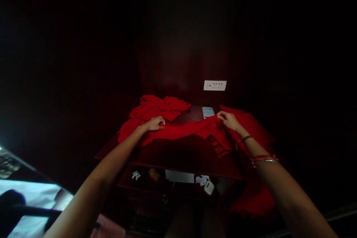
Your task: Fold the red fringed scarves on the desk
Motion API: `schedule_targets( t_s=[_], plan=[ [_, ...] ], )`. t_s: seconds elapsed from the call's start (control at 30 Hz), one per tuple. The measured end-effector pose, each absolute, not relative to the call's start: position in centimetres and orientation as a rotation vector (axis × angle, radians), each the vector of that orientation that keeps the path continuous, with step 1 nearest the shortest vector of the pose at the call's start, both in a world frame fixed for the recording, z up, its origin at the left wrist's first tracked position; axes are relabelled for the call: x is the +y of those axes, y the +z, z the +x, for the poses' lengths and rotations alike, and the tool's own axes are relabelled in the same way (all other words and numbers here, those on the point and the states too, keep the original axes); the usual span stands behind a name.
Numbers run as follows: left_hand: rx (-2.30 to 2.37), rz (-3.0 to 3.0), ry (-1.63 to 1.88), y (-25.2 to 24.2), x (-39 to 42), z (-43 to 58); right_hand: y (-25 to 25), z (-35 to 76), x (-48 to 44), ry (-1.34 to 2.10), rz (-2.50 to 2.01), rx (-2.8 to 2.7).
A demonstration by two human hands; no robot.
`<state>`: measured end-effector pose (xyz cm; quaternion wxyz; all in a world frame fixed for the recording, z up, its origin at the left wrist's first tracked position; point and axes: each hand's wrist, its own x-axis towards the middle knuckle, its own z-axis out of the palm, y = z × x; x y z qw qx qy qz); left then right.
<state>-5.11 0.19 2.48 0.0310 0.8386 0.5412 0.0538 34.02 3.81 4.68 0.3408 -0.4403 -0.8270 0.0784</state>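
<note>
A red cloth (184, 131) lies stretched across a dark wooden table (178, 154). My left hand (155, 123) is closed on the cloth's left part, fingers curled into the fabric. My right hand (228, 120) pinches the cloth's right end, near a phone (208, 112) that lies face up on the table. More red cloth (156, 108) is bunched at the back left, and another red piece (251, 126) hangs over the table's right side. Bangles sit on my right wrist.
A white switch plate (214, 85) is on the dark wall behind the table. A lower shelf (173, 182) holds paper scraps and small objects. A lit screen or surface (25, 193) shows at the bottom left. The room is very dark.
</note>
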Motion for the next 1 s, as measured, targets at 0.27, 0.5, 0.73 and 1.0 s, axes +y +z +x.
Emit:
schedule_targets(
  t_s=[0.27, 0.5, 0.73, 1.0],
  plan=[
    [1.504, 2.773, 0.076, 2.7, 1.2, -6.1, 4.8, 34.9, 3.4, 0.193, -1.153, -2.151],
    [1.454, 2.871, 0.237, 1.9, 0.6, -4.5, 4.8, 34.9, 2.9, 0.203, -1.166, -2.141],
    [1.608, 2.799, 0.39, 2.0, 0.4, -4.9, 4.8, 34.9, 2.9, 0.205, -1.181, -2.149],
    [1.504, 2.387, 0.777, 8.2, -0.6, -6.9, 5.2, 35.8, 3.0, 0.204, -1.176, -2.107]
  ],
)
